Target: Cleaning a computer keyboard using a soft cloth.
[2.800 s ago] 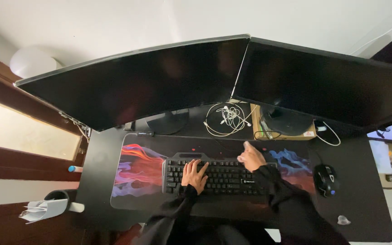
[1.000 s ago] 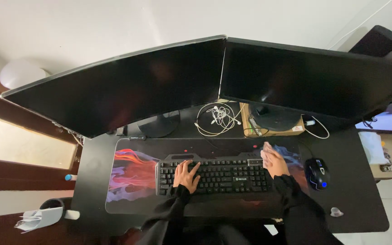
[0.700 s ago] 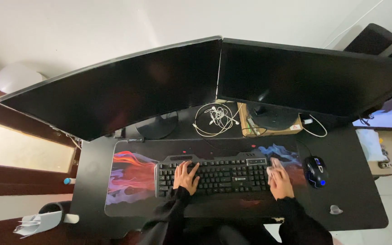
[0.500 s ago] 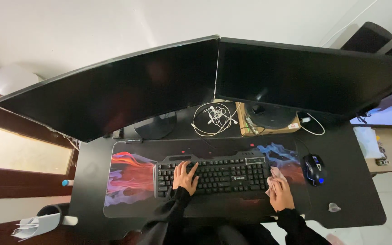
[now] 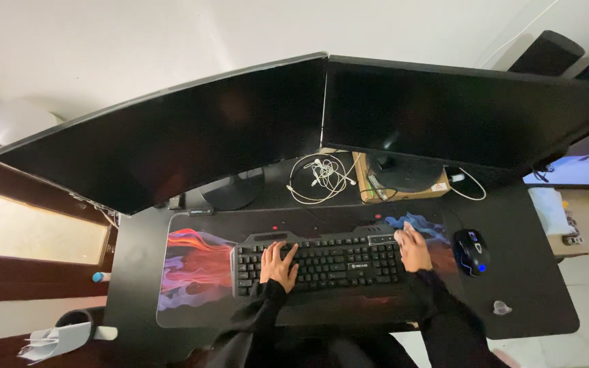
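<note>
Resting flat on the black mechanical keyboard [image 5: 318, 262], near the black desk's [image 5: 526, 286] front edge, the left hand [image 5: 278, 266] is spread; the right hand [image 5: 414, 249] is pressed, fingers together, at its right end on a pale cloth [image 5: 407, 227].

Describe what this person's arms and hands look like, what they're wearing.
Both arms are covered by long, loose black sleeves gathered at the wrists. The left hand and right hand are bare: no gloves, and no rings or watch can be made out.
</note>
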